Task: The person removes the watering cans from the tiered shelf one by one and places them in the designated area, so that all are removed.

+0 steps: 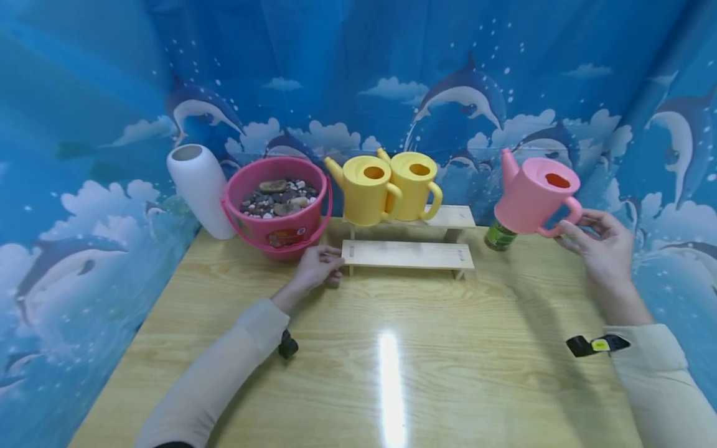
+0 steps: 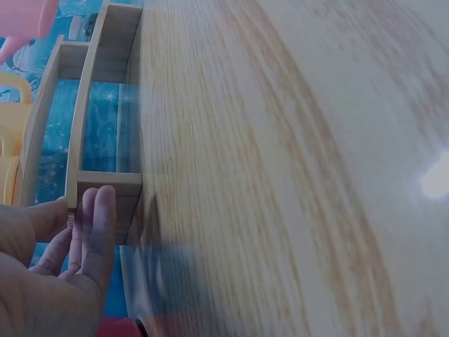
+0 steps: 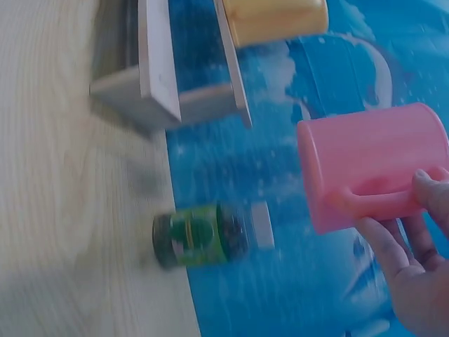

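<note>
the right hand (image 1: 604, 244) holds the pink watering can (image 1: 529, 196), pinching its handle (image 3: 382, 205) between thumb and fingers. the can is in the air above the tabletop (image 1: 448, 348), roughly upright, with its spout to the left. below it stands the green jar (image 1: 500, 238); in the head view the can covers the top of this jar, but the right wrist view shows them apart.

the left hand (image 1: 318, 269) pinches the left end of the lower board (image 1: 406, 254) of the wooden stand, thumb above and fingers beneath, near the leg. on the upper board (image 1: 456, 216), two yellow watering cans (image 1: 361, 202) stand side by side, and its right part is bare. to the left are the pink bucket (image 1: 246, 227) with stones and the white vase (image 1: 198, 186).

in my judgement, the step in hand is carrying the pink can while the stand is steadied. the next move seems to call for a firm hold on the handle, a level can, and enough height to pass over the jar without knocking it.
</note>
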Demonstrator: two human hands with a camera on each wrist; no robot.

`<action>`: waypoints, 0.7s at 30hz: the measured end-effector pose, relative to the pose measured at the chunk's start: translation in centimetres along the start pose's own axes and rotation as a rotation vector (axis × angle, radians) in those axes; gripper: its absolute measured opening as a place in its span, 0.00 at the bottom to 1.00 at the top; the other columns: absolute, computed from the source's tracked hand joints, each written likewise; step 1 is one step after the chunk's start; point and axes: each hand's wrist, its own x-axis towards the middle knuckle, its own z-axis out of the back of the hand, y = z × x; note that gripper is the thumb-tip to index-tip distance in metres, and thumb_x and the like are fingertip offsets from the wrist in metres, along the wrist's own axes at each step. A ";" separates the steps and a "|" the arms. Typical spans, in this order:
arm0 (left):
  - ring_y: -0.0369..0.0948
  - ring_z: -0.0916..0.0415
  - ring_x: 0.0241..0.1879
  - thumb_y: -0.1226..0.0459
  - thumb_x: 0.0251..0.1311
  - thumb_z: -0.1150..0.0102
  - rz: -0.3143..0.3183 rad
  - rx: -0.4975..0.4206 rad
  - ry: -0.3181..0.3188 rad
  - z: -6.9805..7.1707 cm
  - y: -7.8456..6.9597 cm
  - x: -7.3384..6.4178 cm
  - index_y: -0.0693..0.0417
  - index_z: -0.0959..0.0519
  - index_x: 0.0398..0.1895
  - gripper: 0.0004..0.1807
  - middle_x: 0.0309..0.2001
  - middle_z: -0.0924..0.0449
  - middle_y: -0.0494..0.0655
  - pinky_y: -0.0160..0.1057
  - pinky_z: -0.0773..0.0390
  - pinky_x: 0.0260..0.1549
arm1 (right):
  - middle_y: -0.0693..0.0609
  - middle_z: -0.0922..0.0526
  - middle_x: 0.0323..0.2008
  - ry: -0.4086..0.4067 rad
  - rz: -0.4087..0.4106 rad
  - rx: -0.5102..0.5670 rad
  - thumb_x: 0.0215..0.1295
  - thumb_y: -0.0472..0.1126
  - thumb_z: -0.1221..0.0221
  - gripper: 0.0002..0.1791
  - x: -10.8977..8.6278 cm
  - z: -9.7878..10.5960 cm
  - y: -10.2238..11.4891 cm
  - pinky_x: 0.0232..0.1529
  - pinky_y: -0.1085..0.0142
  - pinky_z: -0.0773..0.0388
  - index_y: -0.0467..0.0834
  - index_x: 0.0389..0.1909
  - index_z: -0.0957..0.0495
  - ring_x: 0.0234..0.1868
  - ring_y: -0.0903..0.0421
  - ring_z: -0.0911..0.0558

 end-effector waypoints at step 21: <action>0.38 0.15 0.29 0.67 0.70 0.34 -0.009 0.003 -0.007 -0.1 0.4 0.3 0.61 0.22 0.65 0.21 0.48 0.14 0.62 0.39 0.04 0.35 | 0.59 0.19 0.41 -0.408 -0.190 -0.112 0.64 0.35 0.28 0.16 -1.1 7.6 -4.8 0.34 0.84 0.13 0.48 0.50 0.17 0.35 0.68 0.16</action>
